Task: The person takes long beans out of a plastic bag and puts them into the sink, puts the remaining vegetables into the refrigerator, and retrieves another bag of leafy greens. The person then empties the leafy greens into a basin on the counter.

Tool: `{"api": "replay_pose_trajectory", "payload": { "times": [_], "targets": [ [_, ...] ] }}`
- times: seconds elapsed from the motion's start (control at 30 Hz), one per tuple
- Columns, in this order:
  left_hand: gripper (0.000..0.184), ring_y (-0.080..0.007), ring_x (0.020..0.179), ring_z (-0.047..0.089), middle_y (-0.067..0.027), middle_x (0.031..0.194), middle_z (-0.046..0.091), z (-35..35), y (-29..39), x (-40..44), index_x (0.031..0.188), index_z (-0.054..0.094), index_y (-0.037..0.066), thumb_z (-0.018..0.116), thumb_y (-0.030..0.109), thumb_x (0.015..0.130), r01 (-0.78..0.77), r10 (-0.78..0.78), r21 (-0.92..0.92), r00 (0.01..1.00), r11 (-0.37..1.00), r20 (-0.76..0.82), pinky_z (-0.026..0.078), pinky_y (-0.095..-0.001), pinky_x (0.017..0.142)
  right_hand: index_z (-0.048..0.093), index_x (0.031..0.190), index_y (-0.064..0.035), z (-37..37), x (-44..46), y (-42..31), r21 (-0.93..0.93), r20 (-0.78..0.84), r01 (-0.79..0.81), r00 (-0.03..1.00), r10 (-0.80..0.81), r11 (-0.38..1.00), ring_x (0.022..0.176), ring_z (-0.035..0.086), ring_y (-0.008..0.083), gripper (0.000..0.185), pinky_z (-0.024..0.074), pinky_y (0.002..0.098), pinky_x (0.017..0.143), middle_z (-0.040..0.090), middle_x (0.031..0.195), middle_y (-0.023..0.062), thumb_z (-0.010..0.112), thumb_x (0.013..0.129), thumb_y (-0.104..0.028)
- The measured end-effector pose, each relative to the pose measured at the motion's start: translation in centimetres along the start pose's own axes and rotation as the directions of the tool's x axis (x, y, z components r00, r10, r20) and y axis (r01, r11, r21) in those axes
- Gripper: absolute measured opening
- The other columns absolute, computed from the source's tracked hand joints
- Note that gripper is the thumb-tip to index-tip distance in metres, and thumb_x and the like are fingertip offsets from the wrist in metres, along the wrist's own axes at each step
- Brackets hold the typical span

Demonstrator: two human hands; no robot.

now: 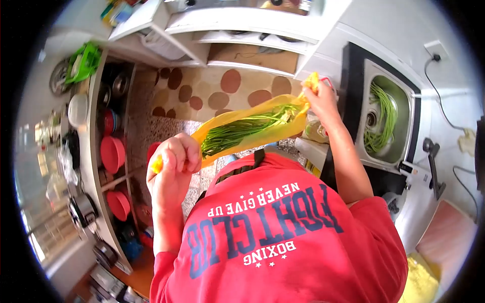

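A translucent yellow plastic bag [235, 120] is stretched between my two hands in front of my chest. Long, thin green vegetable stalks [242, 131] lie lengthwise in it, with paler ends toward the right. My left hand [174, 159] is closed around the bag's left end, and a bit of yellow plastic pokes out past the fingers. At the other end, my right hand [322, 101] grips the gathered plastic, a bunched tuft standing above the fist. The exact kind of the stalks cannot be made out.
To the right, a steel sink [408, 129] in a black counter holds more long green stalks [386, 118]. Open shelves with red bowls [112, 155] line the left side. A patterned mat [202, 93] covers the floor ahead, below white shelving [242, 22].
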State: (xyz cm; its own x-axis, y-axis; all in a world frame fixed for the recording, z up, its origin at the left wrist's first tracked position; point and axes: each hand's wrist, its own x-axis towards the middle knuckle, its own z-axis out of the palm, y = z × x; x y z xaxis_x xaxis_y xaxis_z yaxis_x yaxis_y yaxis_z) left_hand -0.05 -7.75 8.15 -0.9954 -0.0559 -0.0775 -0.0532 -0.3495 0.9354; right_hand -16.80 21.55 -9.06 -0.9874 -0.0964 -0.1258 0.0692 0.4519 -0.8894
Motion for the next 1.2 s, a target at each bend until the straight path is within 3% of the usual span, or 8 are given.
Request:
{"api": "replay_pose_trajectory", "payload": {
  "times": [0.1, 0.53, 0.6, 0.67, 0.73, 0.93, 1.13, 1.2],
  "targets": [
    [0.039, -0.0124, 0.064, 0.036, -0.0098, 0.078, 0.047, -2.9, -0.3, -1.9, 0.069, 0.04, 0.006, 0.044, 0.031, 0.099, -0.016, 0.015, -0.02, 0.999, 1.0, -0.047, 0.032, -0.0245, 0.059, 0.064, 0.099, -0.0018, 1.5, -1.0, -1.6, 0.115, 0.025, 0.096, 0.995, -0.099, 0.989, 0.075, 0.059, 0.0122, 0.016, 0.0466, 0.0274, 0.07, 0.064, 0.082, 0.0055, 0.056, 0.09, -0.013],
    [0.04, -0.0131, 0.066, 0.036, -0.0088, 0.081, 0.046, -16.1, -1.2, -13.1, 0.07, 0.041, 0.007, 0.048, 0.035, 0.097, -0.043, 0.028, -0.033, 0.932, 0.999, -0.362, 0.031, -0.025, 0.06, 0.067, 0.099, -0.0024, 12.8, -8.1, -12.2, 0.226, 0.375, 0.209, 0.883, -0.282, 0.952, 0.089, 0.054, 0.012, 0.015, 0.0422, 0.0253, 0.08, 0.057, 0.095, 0.0032, 0.054, 0.092, -0.006],
    [0.039, -0.013, 0.065, 0.036, -0.009, 0.082, 0.047, -17.8, -1.2, -14.8, 0.07, 0.041, 0.007, 0.047, 0.035, 0.097, -0.047, 0.022, -0.054, 0.917, 0.997, -0.399, 0.031, -0.0248, 0.06, 0.067, 0.099, -0.0021, 15.3, -8.7, -13.3, 0.239, 0.385, 0.196, 0.88, -0.278, 0.951, 0.085, 0.054, 0.0111, 0.015, 0.0421, 0.0248, 0.078, 0.057, 0.095, 0.0025, 0.054, 0.092, -0.006],
    [0.039, -0.0127, 0.064, 0.035, -0.0093, 0.082, 0.047, -19.1, -1.3, -16.2, 0.07, 0.041, 0.006, 0.046, 0.033, 0.098, -0.079, 0.037, -0.092, 0.918, 0.993, -0.394, 0.031, -0.0244, 0.06, 0.067, 0.099, -0.0016, 17.2, -9.0, -14.8, 0.155, 0.391, 0.059, 0.913, -0.115, 0.986, 0.082, 0.053, 0.0099, 0.015, 0.0419, 0.0239, 0.075, 0.058, 0.096, 0.0019, 0.054, 0.091, -0.005],
    [0.04, -0.0123, 0.065, 0.034, -0.0103, 0.083, 0.047, -19.4, -0.8, -17.5, 0.07, 0.042, 0.005, 0.045, 0.034, 0.098, -0.064, 0.009, -0.137, 0.928, 0.989, -0.372, 0.031, -0.0245, 0.06, 0.066, 0.101, -0.0015, 18.7, -9.1, -15.1, 0.148, 0.41, 0.102, 0.899, -0.155, 0.984, 0.078, 0.052, 0.0086, 0.016, 0.042, 0.0225, 0.073, 0.057, 0.094, 0.0006, 0.054, 0.091, -0.006],
    [0.039, -0.0114, 0.067, 0.036, -0.0106, 0.085, 0.049, -22.4, 1.3, -20.4, 0.072, 0.045, 0.005, 0.042, 0.033, 0.099, -0.189, 0.168, -0.037, 0.931, 0.981, -0.324, 0.033, -0.0246, 0.063, 0.065, 0.107, -0.0028, 22.5, -9.8, -15.4, 0.23, 0.5, -0.071, 0.864, -0.055, 0.97, 0.067, 0.046, 0.004, 0.018, 0.0382, 0.0187, 0.061, 0.056, 0.084, -0.0017, 0.054, 0.093, -0.008],
    [0.038, -0.0115, 0.066, 0.037, -0.0114, 0.088, 0.05, -24.8, 2.2, -22.3, 0.071, 0.044, 0.005, 0.04, 0.03, 0.099, -0.276, 0.193, -0.13, 0.874, 0.952, -0.445, 0.032, -0.0248, 0.061, 0.06, 0.118, -0.002, 27.2, -11.2, -18.2, 0.204, 0.574, -0.001, 0.81, -0.119, 0.979, 0.07, 0.048, 0.004, 0.027, 0.0415, 0.0197, 0.063, 0.056, 0.085, -0.0017, 0.054, 0.091, -0.004],
    [0.039, -0.0136, 0.07, 0.039, -0.0097, 0.086, 0.046, -25.1, 2.8, -22.8, 0.069, 0.041, 0.008, 0.047, 0.035, 0.097, -0.228, 0.142, -0.133, 0.874, 0.965, -0.464, 0.034, -0.0268, 0.062, 0.055, 0.124, -0.0039, 28.4, -11.8, -19.1, 0.155, 0.616, 0.096, 0.769, -0.172, 0.983, 0.074, 0.051, 0.006, 0.035, 0.0449, 0.0217, 0.068, 0.057, 0.091, 0.0003, 0.055, 0.089, -0.001]
  ]
}}
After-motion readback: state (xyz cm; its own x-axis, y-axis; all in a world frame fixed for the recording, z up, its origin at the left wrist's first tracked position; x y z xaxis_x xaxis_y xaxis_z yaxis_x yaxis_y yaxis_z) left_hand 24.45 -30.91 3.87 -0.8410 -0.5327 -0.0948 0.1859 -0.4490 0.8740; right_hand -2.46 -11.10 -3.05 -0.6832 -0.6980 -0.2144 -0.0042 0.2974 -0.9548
